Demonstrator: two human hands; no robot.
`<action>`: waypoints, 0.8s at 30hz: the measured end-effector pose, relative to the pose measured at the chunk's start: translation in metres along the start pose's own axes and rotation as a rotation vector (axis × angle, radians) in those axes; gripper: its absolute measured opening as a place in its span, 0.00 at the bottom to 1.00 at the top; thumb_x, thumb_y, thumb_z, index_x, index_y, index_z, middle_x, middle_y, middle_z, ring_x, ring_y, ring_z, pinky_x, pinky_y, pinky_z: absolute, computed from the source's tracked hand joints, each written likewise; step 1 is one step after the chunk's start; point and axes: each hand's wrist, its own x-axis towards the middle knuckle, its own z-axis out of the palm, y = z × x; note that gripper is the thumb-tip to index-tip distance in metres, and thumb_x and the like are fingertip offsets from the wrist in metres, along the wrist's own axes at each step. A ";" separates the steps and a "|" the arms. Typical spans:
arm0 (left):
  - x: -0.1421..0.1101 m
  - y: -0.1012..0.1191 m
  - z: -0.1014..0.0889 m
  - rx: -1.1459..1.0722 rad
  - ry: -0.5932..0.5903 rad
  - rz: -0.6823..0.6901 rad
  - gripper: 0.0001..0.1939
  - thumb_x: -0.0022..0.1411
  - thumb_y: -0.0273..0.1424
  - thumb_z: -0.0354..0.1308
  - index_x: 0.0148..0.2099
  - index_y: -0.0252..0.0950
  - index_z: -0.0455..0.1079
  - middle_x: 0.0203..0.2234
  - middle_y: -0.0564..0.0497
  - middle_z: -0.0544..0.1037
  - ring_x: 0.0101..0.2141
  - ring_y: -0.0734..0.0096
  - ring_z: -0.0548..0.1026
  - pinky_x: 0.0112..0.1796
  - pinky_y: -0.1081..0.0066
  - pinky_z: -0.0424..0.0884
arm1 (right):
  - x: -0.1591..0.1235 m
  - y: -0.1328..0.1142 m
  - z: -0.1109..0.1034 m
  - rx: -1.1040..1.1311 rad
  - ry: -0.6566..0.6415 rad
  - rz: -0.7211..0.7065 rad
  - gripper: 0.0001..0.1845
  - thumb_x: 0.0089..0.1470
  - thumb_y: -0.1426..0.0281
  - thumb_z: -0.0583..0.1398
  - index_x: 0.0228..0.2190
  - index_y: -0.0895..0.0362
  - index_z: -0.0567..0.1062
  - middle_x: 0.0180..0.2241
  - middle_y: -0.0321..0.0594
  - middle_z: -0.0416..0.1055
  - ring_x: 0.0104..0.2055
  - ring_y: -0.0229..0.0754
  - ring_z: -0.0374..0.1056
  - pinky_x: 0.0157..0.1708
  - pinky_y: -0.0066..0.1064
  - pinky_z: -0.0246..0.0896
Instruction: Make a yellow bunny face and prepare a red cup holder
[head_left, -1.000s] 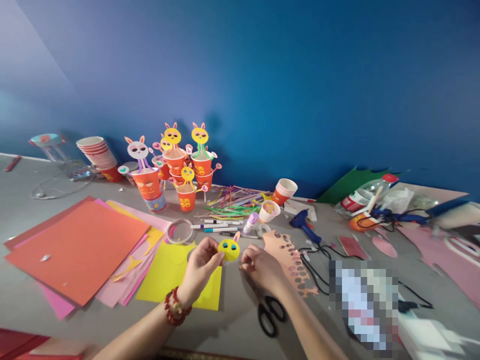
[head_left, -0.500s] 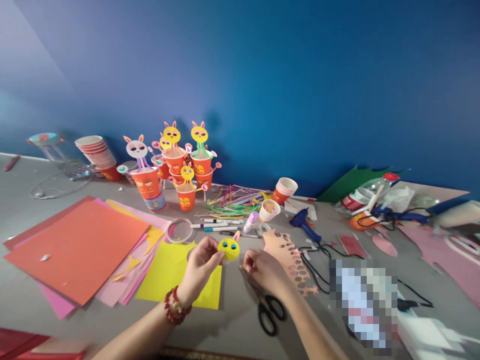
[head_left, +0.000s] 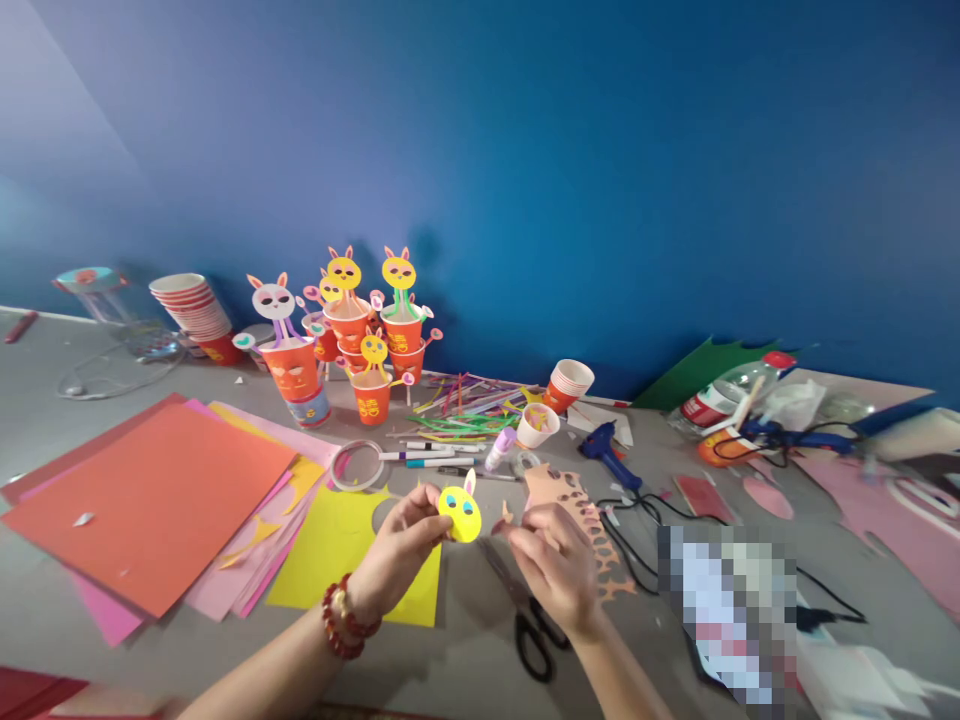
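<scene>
Between the thumb and fingers of my left hand (head_left: 409, 540) is a yellow paper rabbit face (head_left: 461, 515) with blue eyes and a single upright ear. My right hand (head_left: 555, 560), a short way to its right, pinches a small peach paper ear (head_left: 506, 515). Black-handled scissors (head_left: 534, 645) lie on the table under my right hand, which covers part of them. Behind that hand is a peach paper sheet (head_left: 551, 487) full of cut-out holes. A yellow paper sheet (head_left: 315, 560) lies beneath my left hand.
Red cups with finished paper rabbits (head_left: 371, 400) stand at the back left. Coloured paper sheets (head_left: 157, 500) are piled at left. Pens (head_left: 442, 462), a glue stick (head_left: 500, 450) and a tape roll (head_left: 358, 466) lie ahead. A blue glue gun (head_left: 611, 455) with its cord is at right.
My right hand has lifted off the table by the scissors and turned, with the peach ear now showing in its fingers. The rabbit face has tilted and dropped slightly.
</scene>
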 end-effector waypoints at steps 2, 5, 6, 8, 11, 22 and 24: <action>-0.001 -0.001 0.001 -0.035 -0.071 -0.013 0.11 0.55 0.28 0.70 0.35 0.35 0.69 0.31 0.52 0.77 0.31 0.74 0.73 0.36 0.74 0.68 | 0.000 -0.005 0.000 -0.010 0.035 -0.049 0.15 0.57 0.83 0.61 0.42 0.55 0.77 0.30 0.42 0.72 0.34 0.44 0.69 0.34 0.35 0.67; -0.001 -0.004 0.001 -0.019 -0.164 -0.033 0.10 0.56 0.28 0.69 0.35 0.35 0.69 0.31 0.51 0.78 0.33 0.73 0.74 0.39 0.73 0.68 | 0.000 -0.009 0.002 0.041 0.031 -0.057 0.17 0.55 0.85 0.62 0.43 0.56 0.77 0.33 0.45 0.75 0.37 0.45 0.71 0.37 0.37 0.69; -0.001 -0.005 0.001 0.000 -0.188 -0.036 0.10 0.57 0.28 0.69 0.35 0.35 0.69 0.31 0.52 0.77 0.33 0.73 0.74 0.39 0.72 0.68 | 0.000 -0.010 0.002 0.065 0.024 -0.056 0.17 0.55 0.85 0.62 0.44 0.57 0.76 0.34 0.45 0.76 0.38 0.45 0.71 0.38 0.37 0.70; -0.002 -0.008 0.000 0.058 -0.226 -0.018 0.09 0.58 0.28 0.68 0.35 0.35 0.69 0.31 0.52 0.77 0.34 0.72 0.74 0.39 0.72 0.68 | -0.001 -0.009 0.004 0.097 0.000 -0.056 0.17 0.56 0.84 0.62 0.44 0.56 0.76 0.35 0.46 0.77 0.38 0.46 0.71 0.38 0.38 0.71; -0.005 -0.008 0.001 0.247 -0.258 0.105 0.07 0.61 0.28 0.65 0.37 0.35 0.69 0.34 0.49 0.77 0.37 0.69 0.74 0.40 0.70 0.69 | -0.004 -0.007 0.007 0.115 -0.037 -0.059 0.15 0.56 0.83 0.61 0.43 0.56 0.75 0.36 0.47 0.78 0.39 0.48 0.72 0.38 0.41 0.71; -0.013 -0.008 0.001 0.533 -0.279 0.352 0.02 0.65 0.27 0.60 0.38 0.35 0.70 0.36 0.45 0.79 0.40 0.62 0.77 0.44 0.63 0.72 | -0.002 -0.012 0.007 0.280 -0.048 0.005 0.18 0.56 0.84 0.58 0.46 0.55 0.74 0.40 0.48 0.79 0.42 0.47 0.74 0.43 0.40 0.71; -0.012 -0.008 0.000 0.500 -0.263 0.331 0.02 0.65 0.28 0.61 0.38 0.35 0.70 0.36 0.45 0.79 0.39 0.63 0.77 0.43 0.64 0.72 | 0.000 -0.014 0.006 0.318 -0.042 0.044 0.18 0.56 0.83 0.58 0.45 0.54 0.75 0.40 0.47 0.79 0.41 0.47 0.74 0.43 0.40 0.70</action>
